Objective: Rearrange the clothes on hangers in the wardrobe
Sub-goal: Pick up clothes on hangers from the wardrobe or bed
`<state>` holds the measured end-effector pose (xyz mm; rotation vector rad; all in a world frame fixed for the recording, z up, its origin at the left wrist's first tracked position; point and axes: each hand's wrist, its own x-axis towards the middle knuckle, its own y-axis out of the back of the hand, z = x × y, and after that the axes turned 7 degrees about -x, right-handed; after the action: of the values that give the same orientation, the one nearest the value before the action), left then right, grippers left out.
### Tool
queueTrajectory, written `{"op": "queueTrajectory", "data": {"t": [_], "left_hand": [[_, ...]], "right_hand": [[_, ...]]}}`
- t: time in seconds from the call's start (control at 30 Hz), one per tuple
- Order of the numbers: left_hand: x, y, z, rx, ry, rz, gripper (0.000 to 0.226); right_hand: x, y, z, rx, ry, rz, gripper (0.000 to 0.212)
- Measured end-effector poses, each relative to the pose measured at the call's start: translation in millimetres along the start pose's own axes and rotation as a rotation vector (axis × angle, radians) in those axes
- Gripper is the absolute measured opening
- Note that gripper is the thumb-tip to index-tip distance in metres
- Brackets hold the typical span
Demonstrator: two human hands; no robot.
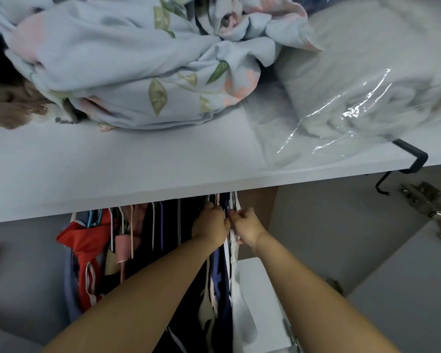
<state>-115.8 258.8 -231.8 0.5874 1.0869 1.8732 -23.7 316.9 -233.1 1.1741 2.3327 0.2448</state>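
Clothes (143, 250) hang packed in a row under the white shelf (112, 174), with a red garment (87, 248) at the left end and a white garment (239, 309) at the right. Seen from the head camera, 2 hands meet at the right end. The left hand (210, 225) grips the top of a dark garment (222, 276). The right hand (247, 229) pinches the white garment's top, its knuckles just beside the left's. A floral bundle (138, 59) and a plastic bag (354, 85) sit on the shelf.
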Motion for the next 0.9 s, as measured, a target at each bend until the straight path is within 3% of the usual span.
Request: {"op": "queueTrajectory", "data": {"t": [0.17,0.3,0.47,0.57,0.73,0.9], "left_hand": [[-7.8,4.4,2.3,-0.074,-0.006,-0.003,0.029],[-22.3,8.5,9.1,-0.193,-0.109,0.05,0.02],[-33.7,20.3,30.9,-0.188,-0.057,0.164,0.023],[-40.5,25.1,46.1,-0.19,-0.023,0.199,0.025],[-64.7,24.1,56.2,-0.236,-0.126,0.169,0.031],[-115.4,3.7,84.7,-0.208,-0.129,0.056,0.045]], "right_hand": [[-9.7,0.1,-0.7,0.18,-0.053,-0.067,0.02],[-14.3,3.6,-4.8,0.305,-0.045,-0.065,0.018],[-24.7,10.6,-20.7,0.187,0.119,0.107,0.027],[-33.0,16.1,-28.5,0.244,0.138,0.2,0.024],[-56.8,38.8,-8.5,0.294,0.11,0.263,0.023],[-108.4,67.4,32.3,0.158,0.091,0.269,0.03]]}}
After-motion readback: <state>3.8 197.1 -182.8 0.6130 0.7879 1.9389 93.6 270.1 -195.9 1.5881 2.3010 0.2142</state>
